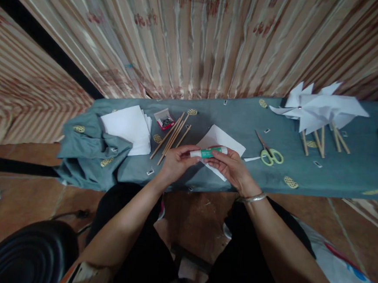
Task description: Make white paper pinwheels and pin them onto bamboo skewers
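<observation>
Both hands meet over the near edge of the long table draped in blue-grey cloth [304,168]. The left hand [174,163] pinches the white end of a white-and-green glue stick [207,152], and the right hand [231,166] grips its green end; the stick lies level between them, both holds closed on it. Directly beneath lies a white folded paper sheet [220,140]. Left of it rest a bundle of thin wooden sticks [172,138], a small open box of pins [164,119] and a stack of white paper squares [127,128]. To the right lie green-handled scissors [269,153] and, farther off, white paper pinwheels on wooden sticks [318,112].
</observation>
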